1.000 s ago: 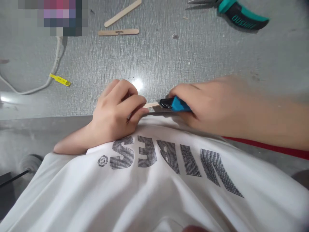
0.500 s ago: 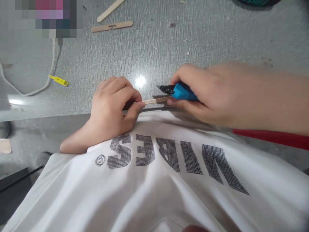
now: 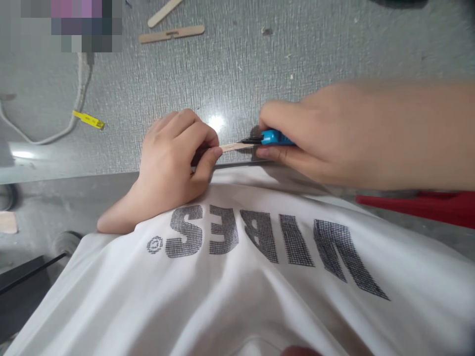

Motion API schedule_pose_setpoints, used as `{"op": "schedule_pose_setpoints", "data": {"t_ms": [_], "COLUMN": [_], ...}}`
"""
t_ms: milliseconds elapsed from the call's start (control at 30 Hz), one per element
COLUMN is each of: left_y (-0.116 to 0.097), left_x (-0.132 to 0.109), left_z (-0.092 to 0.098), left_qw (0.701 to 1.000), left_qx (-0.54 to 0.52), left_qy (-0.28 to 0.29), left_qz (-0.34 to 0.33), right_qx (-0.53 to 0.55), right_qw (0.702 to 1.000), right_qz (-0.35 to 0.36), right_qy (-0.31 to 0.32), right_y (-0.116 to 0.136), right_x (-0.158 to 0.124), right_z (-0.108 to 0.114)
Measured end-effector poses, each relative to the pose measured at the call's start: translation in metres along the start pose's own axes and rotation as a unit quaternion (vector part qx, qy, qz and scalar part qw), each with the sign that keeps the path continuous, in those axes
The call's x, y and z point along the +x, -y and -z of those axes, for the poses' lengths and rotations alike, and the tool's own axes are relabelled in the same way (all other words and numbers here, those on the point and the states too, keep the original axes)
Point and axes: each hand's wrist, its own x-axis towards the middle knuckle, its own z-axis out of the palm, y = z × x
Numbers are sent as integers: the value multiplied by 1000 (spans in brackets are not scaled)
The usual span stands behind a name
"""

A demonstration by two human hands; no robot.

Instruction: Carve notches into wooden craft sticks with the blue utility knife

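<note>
My left hand [image 3: 174, 153] is closed, pinching one end of a thin wooden craft stick [image 3: 233, 147] at the near edge of the grey table [image 3: 260, 74]. My right hand [image 3: 319, 136] is wrapped round a blue utility knife [image 3: 274, 138]. The knife's dark tip rests on the stick's free end. Both hands sit just above my white printed shirt [image 3: 241, 277].
Two more wooden sticks [image 3: 171, 33] lie at the table's far side. A white cable [image 3: 70, 118] with a yellow tag [image 3: 88, 119] curves along the left. A red object [image 3: 419, 205] shows under my right forearm.
The knife lifted off the stick, then came back down onto its free end. The view has tilted down, so the teal pliers at the top right have left the frame.
</note>
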Motion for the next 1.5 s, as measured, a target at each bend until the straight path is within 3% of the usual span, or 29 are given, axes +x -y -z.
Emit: {"op": "schedule_pose_setpoints", "data": {"t_ms": [167, 300, 467, 533, 733, 967, 1300, 1500], "left_y": [-6, -8, 6, 13, 16, 12, 10, 6], "left_x": [0, 7, 45, 64, 98, 91, 88, 85], "left_z": [3, 16, 46, 55, 55, 44, 41, 43], "left_qw": [1000, 996, 979, 973, 981, 971, 960, 967], "left_qx": [2, -37, -130, -121, 16, 148, 199, 161], "left_qy": [2, 16, 82, 122, 172, 167, 176, 166], "left_qz": [25, 78, 137, 157, 93, 87, 87, 102], "right_qx": [-7, -59, -68, -72, -83, -51, -105, -101], "right_qw": [997, 990, 971, 966, 970, 968, 967, 968], "right_qz": [49, 52, 66, 66, 98, 84, 78, 83], "right_qy": [-66, -119, -219, -238, -207, -229, -217, -214], "right_y": [-13, -16, -27, -33, -38, -22, -15, -14], "right_x": [-5, 0, 27, 38, 50, 50, 52, 49], "right_z": [-11, -4, 25, 34, 23, 14, 15, 17]}}
